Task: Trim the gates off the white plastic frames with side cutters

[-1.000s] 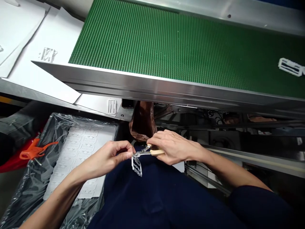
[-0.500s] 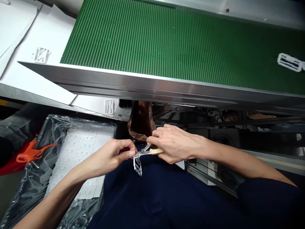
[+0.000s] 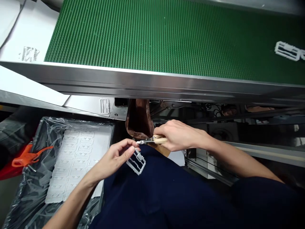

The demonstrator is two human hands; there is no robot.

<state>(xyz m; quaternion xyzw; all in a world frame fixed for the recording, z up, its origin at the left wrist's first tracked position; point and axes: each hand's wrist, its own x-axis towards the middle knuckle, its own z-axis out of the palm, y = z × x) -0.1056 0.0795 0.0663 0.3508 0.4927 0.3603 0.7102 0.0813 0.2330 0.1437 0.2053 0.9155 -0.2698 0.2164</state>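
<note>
Between thumb and fingers, my left hand (image 3: 119,156) pinches a small white plastic frame (image 3: 137,163) with slots in it. The frame hangs tilted above my dark blue clothing. My right hand (image 3: 177,136) is closed around the cream handles of small metal nippers (image 3: 152,140). Their jaws point left and lie at the upper edge of the frame, by my left fingertips; whether they touch the plastic I cannot tell. Just beyond the nippers a brown plastic bag (image 3: 139,122) hangs with its mouth open.
A green ribbed conveyor belt (image 3: 143,35) with a metal side rail crosses ahead, carrying white plastic parts (image 3: 287,51) at right. Another white frame (image 3: 104,106) lies on the ledge. At left stands a plastic-lined bin (image 3: 45,122) with rows of white pieces, beside an orange air gun (image 3: 28,157).
The white frame has turned so its slotted face shows more. The nippers have moved slightly right and up with my right hand. The whole view has shifted a little.
</note>
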